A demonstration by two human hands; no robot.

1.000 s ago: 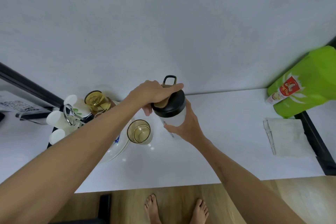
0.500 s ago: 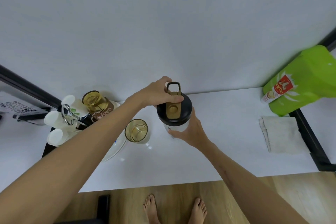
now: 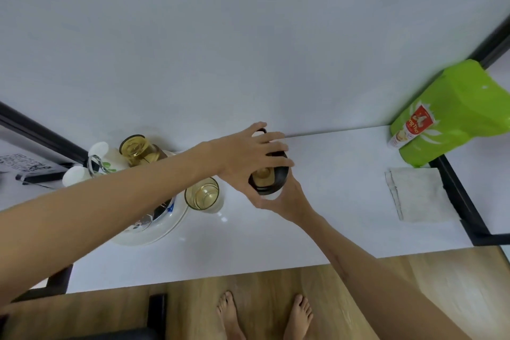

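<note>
Honestly, my left fingers (image 3: 271,137) clamp the lid (image 3: 269,180) and my right fingers (image 3: 262,203) wrap the bottle (image 3: 273,195), standing far on the bench (image 3: 331,196); a jerky twist could knock it into the glass (image 3: 202,194) just left.

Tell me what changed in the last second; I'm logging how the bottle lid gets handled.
The left hand slid from the carry loop to lie across the black round lid of the translucent plastic shaker bottle, gripping its rim. The right hand still holds the bottle's body; the amber glass tumbler stayed put.
</note>
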